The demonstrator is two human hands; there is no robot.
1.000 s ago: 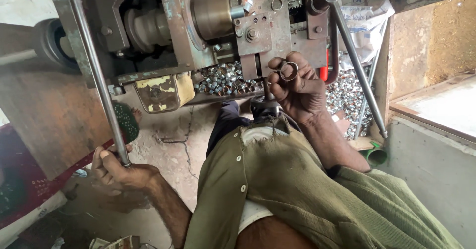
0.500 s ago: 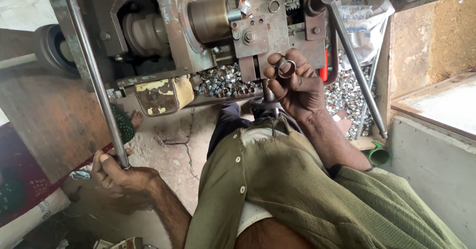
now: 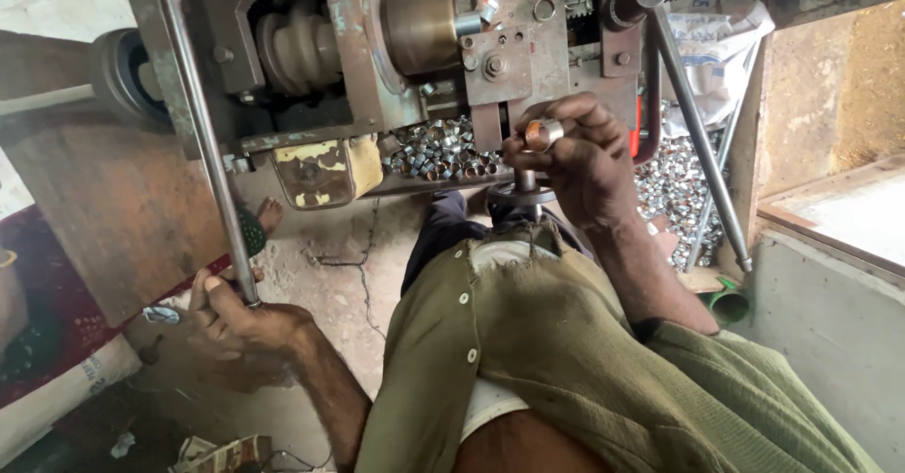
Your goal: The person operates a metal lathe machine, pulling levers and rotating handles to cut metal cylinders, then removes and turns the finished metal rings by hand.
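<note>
The right hand pinches a small metal ring in its fingertips, just in front of the rusty press machine. Below the machine's head lies a heap of finished rings. The left hand is wrapped tight round the long steel lever at the machine's left.

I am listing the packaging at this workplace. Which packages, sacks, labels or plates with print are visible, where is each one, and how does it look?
White printed sack: top right behind the machine, crumpled, blue print.
White woven sack: bottom left on the floor, edge showing dark print.
Yellow plate: hanging under the machine, worn, chipped paint.
Printed paper scraps: bottom edge on the floor, crumpled, mixed colours.
No screens in view.
</note>
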